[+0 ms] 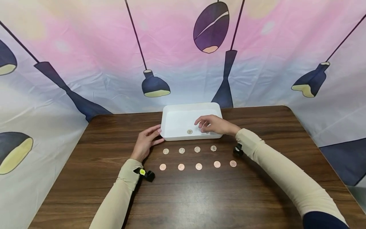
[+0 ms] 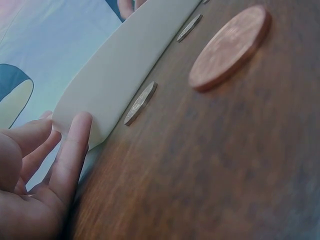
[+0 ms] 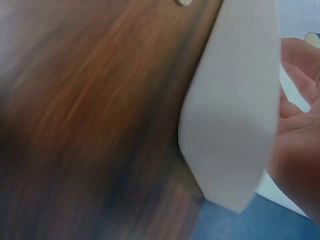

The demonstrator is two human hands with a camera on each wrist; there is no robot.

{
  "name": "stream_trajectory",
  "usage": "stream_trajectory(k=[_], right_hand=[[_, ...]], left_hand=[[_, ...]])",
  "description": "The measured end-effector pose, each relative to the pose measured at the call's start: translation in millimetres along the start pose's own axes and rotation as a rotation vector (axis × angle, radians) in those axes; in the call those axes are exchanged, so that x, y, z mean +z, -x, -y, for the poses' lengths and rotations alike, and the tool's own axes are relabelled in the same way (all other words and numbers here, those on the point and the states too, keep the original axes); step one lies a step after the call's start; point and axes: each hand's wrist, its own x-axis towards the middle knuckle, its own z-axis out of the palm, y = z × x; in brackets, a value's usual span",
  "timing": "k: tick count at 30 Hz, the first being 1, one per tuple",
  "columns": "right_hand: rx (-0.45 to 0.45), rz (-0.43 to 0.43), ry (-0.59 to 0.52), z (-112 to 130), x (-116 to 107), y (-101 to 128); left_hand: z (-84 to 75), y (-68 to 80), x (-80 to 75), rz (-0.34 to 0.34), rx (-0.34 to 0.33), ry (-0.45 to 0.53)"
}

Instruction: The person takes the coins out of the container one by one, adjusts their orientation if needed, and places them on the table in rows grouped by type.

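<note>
A white rectangular tray [image 1: 186,138] stands at the table's back edge, with a pale gold coin [image 1: 189,131] lying flat inside. At the tray's left front corner, the left hand [image 1: 144,143] rests its nearly straight fingers against the wall; its fingertips [image 2: 80,122] touch that corner in the left wrist view. Over the tray's right half hovers the right hand [image 1: 213,124], fingers loosely bent, to the right of the coin. No object shows between those fingers. In the right wrist view, the tray wall [image 3: 232,110] partly hides the right hand [image 3: 300,115].
In front of the tray lies a row of several pale gold coins [image 1: 181,150]. Nearer is a row of several copper coins [image 1: 198,166]. All lie flat and apart on the dark wooden table [image 1: 183,200]. A printed cloth [image 1: 183,63] hangs right behind the table.
</note>
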Motion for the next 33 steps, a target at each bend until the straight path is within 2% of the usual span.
stream_trajectory(k=[6,12,24,29,33], right_hand=[[0.022,0.042,-0.036,-4.9,11.6,-21.9],[0.092,0.050,-0.029,-5.6,16.1,-33.4],[0.127,0.071,0.133,-5.0,20.3,-48.2],[0.120,0.150,0.194,-0.7,18.6,-51.4],[0.063,0.232,0.291,3.1,16.1,-56.1]], left_hand=[[-0.9,0.1,1.8,0.002,-0.004,0.003],[-0.7,-1.4,3.2,0.001,-0.010,0.007],[-1.5,-4.0,1.2,-0.005,-0.006,0.012],[-0.6,-2.8,2.2,-0.006,-0.015,0.006],[-1.1,-2.4,1.8,-0.008,-0.014,-0.003]])
